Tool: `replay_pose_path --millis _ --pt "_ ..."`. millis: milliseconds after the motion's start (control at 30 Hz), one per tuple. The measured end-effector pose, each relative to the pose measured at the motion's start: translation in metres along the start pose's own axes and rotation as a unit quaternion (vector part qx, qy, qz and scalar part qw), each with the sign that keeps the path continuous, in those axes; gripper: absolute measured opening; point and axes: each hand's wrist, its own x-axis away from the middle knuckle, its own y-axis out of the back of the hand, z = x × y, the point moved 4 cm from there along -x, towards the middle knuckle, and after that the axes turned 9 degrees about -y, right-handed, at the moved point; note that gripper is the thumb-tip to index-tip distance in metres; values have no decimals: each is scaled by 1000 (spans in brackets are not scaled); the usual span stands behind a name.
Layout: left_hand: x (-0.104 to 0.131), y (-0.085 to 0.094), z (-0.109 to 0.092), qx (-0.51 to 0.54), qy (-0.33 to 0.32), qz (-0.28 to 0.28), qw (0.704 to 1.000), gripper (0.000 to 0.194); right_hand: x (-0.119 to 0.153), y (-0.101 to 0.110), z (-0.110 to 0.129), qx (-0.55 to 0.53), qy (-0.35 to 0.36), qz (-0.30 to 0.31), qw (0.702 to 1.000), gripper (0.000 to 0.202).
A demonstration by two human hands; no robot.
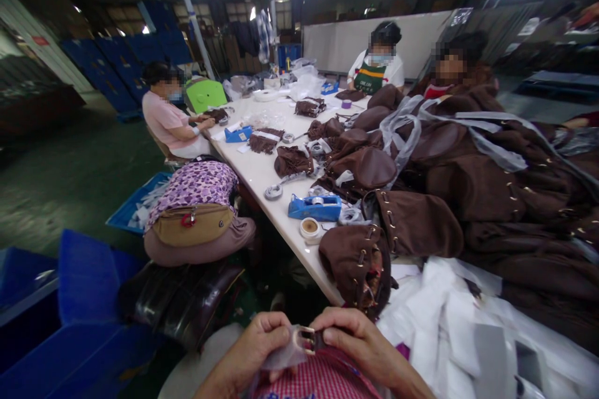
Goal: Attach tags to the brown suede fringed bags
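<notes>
At the bottom centre, a gold-coloured metal buckle (306, 341) lies between my two hands. My left hand (262, 344) is closed, its thumb and fingers pinching translucent wrapping (290, 352) at the buckle's left side. On the other side, my right hand (352, 338) pinches the dark strap (320, 341) joined to the buckle. Both hands are above my lap, over red checked cloth (322, 377). Just beyond them, a brown drawstring bag (349, 255) sits at the table's near corner.
Brown bags (482, 187) are piled on the right of the white table (255, 177). A blue tape dispenser (314, 207) and tape roll (309, 228) stand near its left edge. White packing material (449, 318) lies right; blue bins (88, 287) left. Several people surround the table, one bending over.
</notes>
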Motion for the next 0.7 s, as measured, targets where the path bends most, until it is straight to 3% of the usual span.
replay_pose_path --millis 233,433,567,700 --pt "0 -3 -7 -67 28 -13 997 34 -2 -3 9 92 4 -26 995 23" --pt "-10 -4 -19 -118 21 21 993 25 -11 -4 22 128 -27 -30 991 17" --pt "-12 7 -27 -143 16 11 990 23 -14 4 8 59 -29 22 998 37" --pt "-11 15 -34 -205 -4 1 979 19 -13 6 -5 69 -20 29 997 28"
